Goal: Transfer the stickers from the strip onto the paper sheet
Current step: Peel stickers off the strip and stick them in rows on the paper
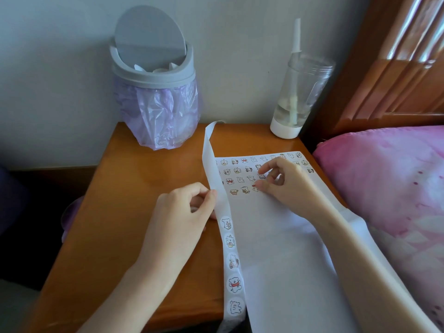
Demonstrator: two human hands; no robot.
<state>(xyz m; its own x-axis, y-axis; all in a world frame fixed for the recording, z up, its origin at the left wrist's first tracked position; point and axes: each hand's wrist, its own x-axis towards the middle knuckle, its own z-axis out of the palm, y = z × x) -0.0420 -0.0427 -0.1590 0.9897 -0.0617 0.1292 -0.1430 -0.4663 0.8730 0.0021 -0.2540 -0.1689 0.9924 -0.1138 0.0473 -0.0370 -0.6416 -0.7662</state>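
A long white sticker strip (217,179) runs from the table's back to its front edge, with several round bear stickers (234,283) on its near part. My left hand (185,212) pinches the strip's edge between thumb and forefinger. The white paper sheet (283,260) lies on the right of the table, its far end filled with rows of small bear stickers (237,170). My right hand (281,181) rests on the sheet, its fingertips pressing a sticker in the fourth row.
A grey bin (153,75) with a purple liner stands at the table's back left. A clear bottle (300,92) with a straw stands at the back right. A pink pillow (389,179) and wooden headboard (396,80) border the wooden table (144,188) on the right.
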